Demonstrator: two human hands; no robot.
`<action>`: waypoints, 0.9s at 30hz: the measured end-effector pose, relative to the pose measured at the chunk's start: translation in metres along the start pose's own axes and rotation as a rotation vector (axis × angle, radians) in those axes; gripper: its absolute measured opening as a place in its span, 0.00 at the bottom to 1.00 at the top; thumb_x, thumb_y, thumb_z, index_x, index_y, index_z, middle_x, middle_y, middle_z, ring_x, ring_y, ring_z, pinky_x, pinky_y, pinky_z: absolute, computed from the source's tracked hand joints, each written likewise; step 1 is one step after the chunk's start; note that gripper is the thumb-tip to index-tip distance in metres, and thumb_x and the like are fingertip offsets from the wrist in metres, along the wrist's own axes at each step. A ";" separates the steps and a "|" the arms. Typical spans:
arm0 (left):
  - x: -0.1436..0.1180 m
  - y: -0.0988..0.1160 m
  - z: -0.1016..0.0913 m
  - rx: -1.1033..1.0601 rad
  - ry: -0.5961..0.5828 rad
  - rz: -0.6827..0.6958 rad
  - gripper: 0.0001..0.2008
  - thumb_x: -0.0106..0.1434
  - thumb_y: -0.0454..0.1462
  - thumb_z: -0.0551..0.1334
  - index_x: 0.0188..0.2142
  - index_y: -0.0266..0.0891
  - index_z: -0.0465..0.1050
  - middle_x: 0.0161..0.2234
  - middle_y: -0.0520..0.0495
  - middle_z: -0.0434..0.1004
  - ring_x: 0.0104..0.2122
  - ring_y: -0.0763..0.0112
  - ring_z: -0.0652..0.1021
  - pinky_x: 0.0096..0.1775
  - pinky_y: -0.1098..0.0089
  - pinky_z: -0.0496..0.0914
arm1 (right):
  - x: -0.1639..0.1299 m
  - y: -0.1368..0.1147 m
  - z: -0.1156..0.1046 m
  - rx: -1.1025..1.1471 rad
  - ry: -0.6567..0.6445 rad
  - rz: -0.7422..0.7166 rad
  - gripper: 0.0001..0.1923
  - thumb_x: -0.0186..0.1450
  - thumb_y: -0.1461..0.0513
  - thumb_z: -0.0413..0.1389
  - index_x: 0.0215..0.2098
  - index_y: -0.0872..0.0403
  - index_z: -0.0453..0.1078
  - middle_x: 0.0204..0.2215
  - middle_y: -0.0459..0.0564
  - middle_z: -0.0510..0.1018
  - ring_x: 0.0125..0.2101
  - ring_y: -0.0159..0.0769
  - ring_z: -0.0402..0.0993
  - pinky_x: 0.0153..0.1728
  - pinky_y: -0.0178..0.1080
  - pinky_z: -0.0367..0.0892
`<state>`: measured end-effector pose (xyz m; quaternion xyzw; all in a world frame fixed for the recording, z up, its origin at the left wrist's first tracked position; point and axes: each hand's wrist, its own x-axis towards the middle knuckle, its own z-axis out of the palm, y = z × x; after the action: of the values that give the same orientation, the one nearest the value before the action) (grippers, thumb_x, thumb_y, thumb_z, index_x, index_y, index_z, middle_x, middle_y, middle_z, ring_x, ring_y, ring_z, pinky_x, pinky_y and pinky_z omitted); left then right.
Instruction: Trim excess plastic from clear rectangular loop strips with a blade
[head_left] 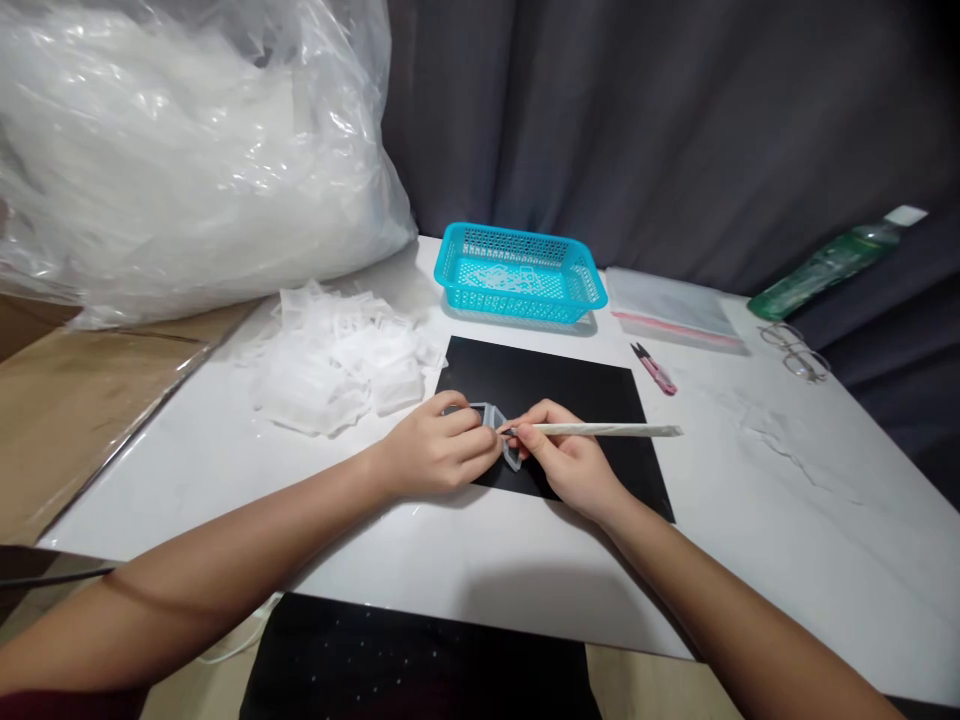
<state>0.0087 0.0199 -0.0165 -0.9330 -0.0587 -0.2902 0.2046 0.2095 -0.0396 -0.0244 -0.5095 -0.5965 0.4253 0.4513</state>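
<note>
My left hand (441, 447) grips a small clear plastic piece (501, 425) and holds it over the near left part of a black mat (570, 390). My right hand (564, 455) holds a long white stick-like tool (600, 430) like a pen, its tip touching the clear piece. The tool's far end points right. The two hands nearly touch each other.
A pile of clear plastic pieces (337, 360) lies left of the mat. A turquoise basket (519, 272) stands behind it. A big clear bag (180, 150) fills the back left. Pink snips (654, 368), a zip bag (671, 305), glasses (795, 350) and a green bottle (832, 262) lie right.
</note>
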 end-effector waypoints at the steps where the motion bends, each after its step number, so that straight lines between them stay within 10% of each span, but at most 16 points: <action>1: 0.000 0.001 0.002 -0.010 -0.022 0.010 0.06 0.66 0.30 0.57 0.37 0.36 0.73 0.26 0.51 0.73 0.28 0.70 0.71 0.38 0.63 0.65 | 0.000 -0.001 -0.002 -0.101 0.012 -0.031 0.11 0.68 0.54 0.53 0.31 0.51 0.68 0.29 0.48 0.78 0.28 0.35 0.74 0.31 0.37 0.70; 8: -0.001 0.002 0.004 -0.269 -0.247 0.001 0.13 0.70 0.30 0.50 0.37 0.35 0.72 0.31 0.45 0.73 0.30 0.68 0.70 0.36 0.66 0.67 | 0.018 0.003 -0.046 -0.670 0.420 -0.241 0.07 0.68 0.59 0.50 0.38 0.49 0.70 0.38 0.50 0.80 0.38 0.42 0.77 0.38 0.40 0.68; 17: -0.007 -0.002 0.002 -0.462 -0.293 -0.073 0.12 0.70 0.31 0.51 0.35 0.35 0.72 0.30 0.45 0.71 0.29 0.68 0.68 0.32 0.67 0.64 | 0.025 0.009 -0.156 -1.001 0.985 -0.111 0.07 0.66 0.60 0.49 0.34 0.54 0.67 0.29 0.53 0.73 0.29 0.41 0.68 0.35 0.42 0.59; 23: -0.008 -0.010 0.001 -0.699 -0.219 -0.188 0.10 0.70 0.40 0.56 0.42 0.36 0.72 0.34 0.44 0.75 0.34 0.67 0.73 0.37 0.66 0.69 | -0.011 -0.002 -0.218 -1.221 0.799 0.450 0.07 0.56 0.61 0.57 0.23 0.50 0.64 0.17 0.43 0.54 0.20 0.36 0.52 0.28 0.43 0.51; 27: -0.008 -0.019 0.002 -0.684 -0.228 -0.311 0.12 0.70 0.33 0.52 0.46 0.36 0.73 0.44 0.40 0.75 0.43 0.64 0.74 0.45 0.62 0.70 | -0.009 -0.014 -0.198 -1.245 0.798 0.276 0.06 0.58 0.59 0.56 0.24 0.51 0.66 0.18 0.44 0.56 0.21 0.38 0.57 0.27 0.43 0.52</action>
<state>-0.0008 0.0384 -0.0161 -0.9535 -0.1216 -0.2152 -0.1724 0.3991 -0.0406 0.0336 -0.8561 -0.4487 -0.1549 0.2045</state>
